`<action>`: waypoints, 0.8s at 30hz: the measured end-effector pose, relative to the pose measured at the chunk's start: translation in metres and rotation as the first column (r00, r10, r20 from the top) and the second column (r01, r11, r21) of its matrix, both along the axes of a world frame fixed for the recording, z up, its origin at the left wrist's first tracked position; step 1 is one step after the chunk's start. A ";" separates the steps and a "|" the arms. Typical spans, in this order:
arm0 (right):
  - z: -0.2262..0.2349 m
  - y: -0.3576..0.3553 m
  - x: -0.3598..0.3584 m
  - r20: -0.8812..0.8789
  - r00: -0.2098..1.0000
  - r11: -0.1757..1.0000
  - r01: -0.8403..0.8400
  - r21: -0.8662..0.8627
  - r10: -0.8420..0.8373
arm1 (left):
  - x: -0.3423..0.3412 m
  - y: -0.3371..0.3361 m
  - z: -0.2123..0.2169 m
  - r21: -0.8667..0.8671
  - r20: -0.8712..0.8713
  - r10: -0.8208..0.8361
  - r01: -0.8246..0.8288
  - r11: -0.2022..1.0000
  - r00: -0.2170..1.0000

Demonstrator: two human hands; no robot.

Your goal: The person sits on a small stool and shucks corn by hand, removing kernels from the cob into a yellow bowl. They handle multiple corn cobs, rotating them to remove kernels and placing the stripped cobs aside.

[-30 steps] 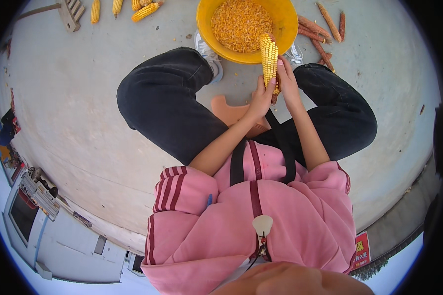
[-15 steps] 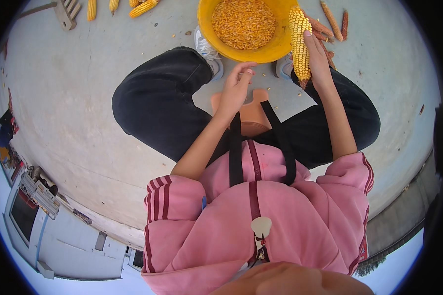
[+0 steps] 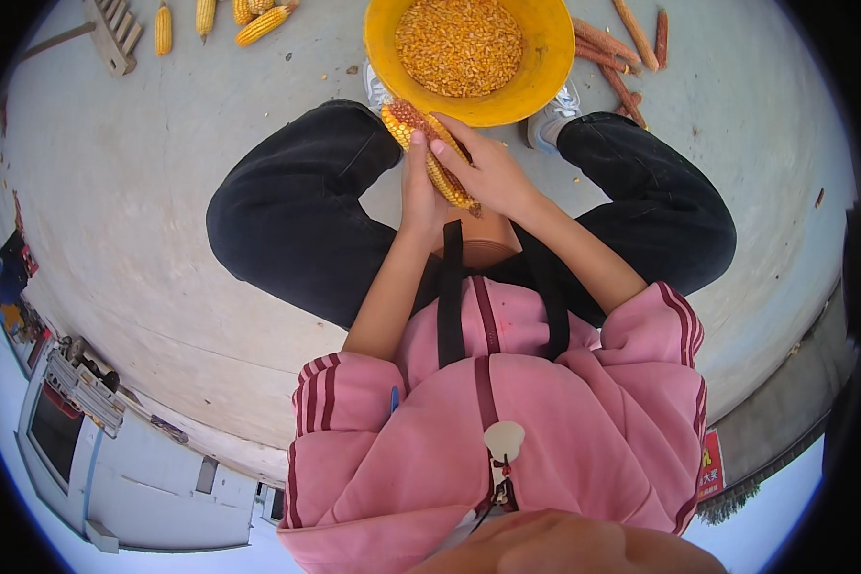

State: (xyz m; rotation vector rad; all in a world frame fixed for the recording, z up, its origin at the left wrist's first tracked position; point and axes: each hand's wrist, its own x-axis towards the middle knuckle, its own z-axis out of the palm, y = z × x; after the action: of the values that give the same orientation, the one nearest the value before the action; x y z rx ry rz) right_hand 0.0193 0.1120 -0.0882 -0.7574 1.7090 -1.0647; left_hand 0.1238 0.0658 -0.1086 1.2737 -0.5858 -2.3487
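Note:
A yellow corn cob [image 3: 413,119] lies slanted between my hands just below the basin. A strip along its upper side is stripped of kernels and shows the reddish core. My left hand [image 3: 422,191] is closed round its left side, thumb on top. From the right, my right hand [image 3: 493,170] grips it too, thumb lying on the bare strip. Some of its fingers are hidden. Beyond the cob stands a yellow basin [image 3: 377,48] with loose corn kernels [image 3: 459,43] in it.
Stripped reddish cobs [image 3: 606,43] lie right of the basin. At the far left are several full corn cobs [image 3: 263,25] and a slatted wooden piece [image 3: 115,36]. My shoes flank the basin, and a brown stool [image 3: 483,234] is between my legs. Stray kernels dot the floor.
The corn cob has come from the right of the basin to the middle, now showing its stripped side. My left hand, empty before, has taken hold of it beside the right.

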 end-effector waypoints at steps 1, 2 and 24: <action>0.006 -0.003 -0.006 0.045 0.999 1.000 -0.007 -0.027 0.009 | -0.001 -0.003 -0.002 0.016 -0.011 0.025 -0.025 1.000 1.000; 0.003 -0.003 -0.014 0.047 0.999 1.000 0.004 0.018 -0.005 | 0.000 -0.007 -0.001 0.032 -0.015 0.004 -0.004 0.999 1.000; -0.194 -0.059 -0.109 -0.045 0.982 0.606 -0.077 0.791 0.183 | -0.011 -0.009 0.028 0.235 0.108 0.109 -0.132 0.963 0.988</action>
State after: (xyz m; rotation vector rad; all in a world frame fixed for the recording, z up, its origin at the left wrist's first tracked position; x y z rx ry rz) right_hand -0.0901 0.0530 -0.2827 -0.3464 1.9457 -0.0712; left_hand 0.1130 0.0572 -0.0807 1.4878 -0.2446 -2.3219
